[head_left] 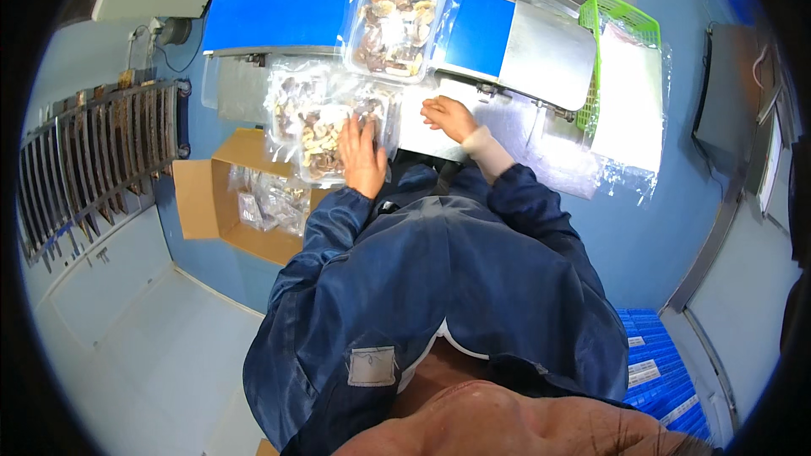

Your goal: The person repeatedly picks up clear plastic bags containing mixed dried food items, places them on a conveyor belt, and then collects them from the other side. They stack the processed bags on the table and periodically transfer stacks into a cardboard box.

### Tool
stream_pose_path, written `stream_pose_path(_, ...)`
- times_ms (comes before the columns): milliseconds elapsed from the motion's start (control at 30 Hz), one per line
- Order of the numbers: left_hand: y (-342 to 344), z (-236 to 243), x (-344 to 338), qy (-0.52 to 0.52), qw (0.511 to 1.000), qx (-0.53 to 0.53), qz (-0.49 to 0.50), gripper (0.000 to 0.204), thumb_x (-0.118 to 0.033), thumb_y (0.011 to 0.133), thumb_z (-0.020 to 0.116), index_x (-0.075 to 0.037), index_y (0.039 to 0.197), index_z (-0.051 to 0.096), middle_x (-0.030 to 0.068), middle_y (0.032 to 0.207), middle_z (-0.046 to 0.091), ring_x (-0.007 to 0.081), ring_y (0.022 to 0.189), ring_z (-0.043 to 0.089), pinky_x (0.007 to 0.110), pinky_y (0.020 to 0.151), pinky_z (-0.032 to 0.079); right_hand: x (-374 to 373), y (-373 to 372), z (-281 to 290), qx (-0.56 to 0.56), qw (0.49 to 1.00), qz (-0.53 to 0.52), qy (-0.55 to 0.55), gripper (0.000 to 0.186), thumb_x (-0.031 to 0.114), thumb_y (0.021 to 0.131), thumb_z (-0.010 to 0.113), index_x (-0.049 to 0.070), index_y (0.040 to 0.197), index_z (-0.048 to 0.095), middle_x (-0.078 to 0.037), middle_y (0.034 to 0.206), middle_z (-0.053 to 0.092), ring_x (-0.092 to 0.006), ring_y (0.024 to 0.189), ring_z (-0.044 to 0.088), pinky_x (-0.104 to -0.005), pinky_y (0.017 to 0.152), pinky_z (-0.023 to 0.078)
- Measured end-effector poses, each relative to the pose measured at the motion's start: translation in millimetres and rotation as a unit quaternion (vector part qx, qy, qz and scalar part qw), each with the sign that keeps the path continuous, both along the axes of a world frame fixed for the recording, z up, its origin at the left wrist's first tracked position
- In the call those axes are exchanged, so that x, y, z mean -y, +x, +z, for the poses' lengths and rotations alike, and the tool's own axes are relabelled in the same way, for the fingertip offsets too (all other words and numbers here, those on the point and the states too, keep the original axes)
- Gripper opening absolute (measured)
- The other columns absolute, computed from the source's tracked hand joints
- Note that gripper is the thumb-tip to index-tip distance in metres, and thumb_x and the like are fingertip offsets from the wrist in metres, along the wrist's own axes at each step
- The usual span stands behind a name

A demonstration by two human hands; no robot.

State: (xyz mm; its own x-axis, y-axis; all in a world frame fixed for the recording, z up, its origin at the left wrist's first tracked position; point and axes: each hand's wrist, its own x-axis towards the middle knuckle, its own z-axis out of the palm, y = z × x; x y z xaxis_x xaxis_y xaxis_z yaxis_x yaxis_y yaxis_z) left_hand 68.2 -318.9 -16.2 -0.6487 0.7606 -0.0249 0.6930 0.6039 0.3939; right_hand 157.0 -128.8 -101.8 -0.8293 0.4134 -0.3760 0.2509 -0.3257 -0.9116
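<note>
Several clear plastic packs (323, 137) of pale yellow and brown food pieces lie overlapping on the metal work surface in front of me. My left hand (361, 156) rests flat on the nearest of them, palm down with the fingers stretched out. Beyond, a larger clear tray pack (395, 29) with similar pieces sits across the blue conveyor belt (283, 15), its film edges spreading past the tray. To the right of the packs, my right hand (450, 117) hovers over the bright metal surface with curled fingers. Nothing shows in that hand, and it is apart from the packs.
An open cardboard box (198, 203) holding clear plastic packs stands below the packs at left. A metal end plate (549, 46) continues the belt on the right. Beside it are a green plastic basket (625, 19) and white film sheets (629, 105). Machine parts line the back.
</note>
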Motion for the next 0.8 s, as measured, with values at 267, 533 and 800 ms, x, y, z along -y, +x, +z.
stream_pose_path(267,-89,-25,61,0.018,0.947,-0.005,0.320,0.069,-0.038,0.078,0.061,-0.001,0.130,0.034,0.0232,0.129,0.039,0.0378,0.124,0.028,0.049,0.102,0.019,11,-33,35,0.067,0.979,0.190,0.004,0.036,0.032,0.085,0.055,-0.001,0.096,0.057,-0.010,0.080,0.064,-0.0171,0.071,0.062,-0.0283,0.063,0.048)
stream_pose_path(533,-50,-29,57,0.038,0.971,0.030,0.234,0.056,-0.032,0.079,0.063,-0.001,0.121,0.045,0.0178,0.117,0.050,0.0306,0.110,0.044,0.039,0.094,0.034,57,-64,25,0.022,0.981,0.128,0.143,0.042,0.035,0.081,0.059,-0.002,0.100,0.054,-0.018,0.082,0.065,-0.0261,0.081,0.063,-0.0324,0.071,0.048)
stream_pose_path(800,-31,34,15,0.414,0.772,0.431,0.218,0.033,-0.022,0.089,0.054,-0.001,0.113,0.051,0.0120,0.110,0.057,0.0178,0.094,0.054,0.029,0.083,0.042,-12,15,106,-0.096,0.979,0.167,-0.064,0.015,0.014,0.084,0.061,0.004,0.094,0.058,-0.001,0.080,0.059,-0.0090,0.076,0.055,-0.0239,0.069,0.045)
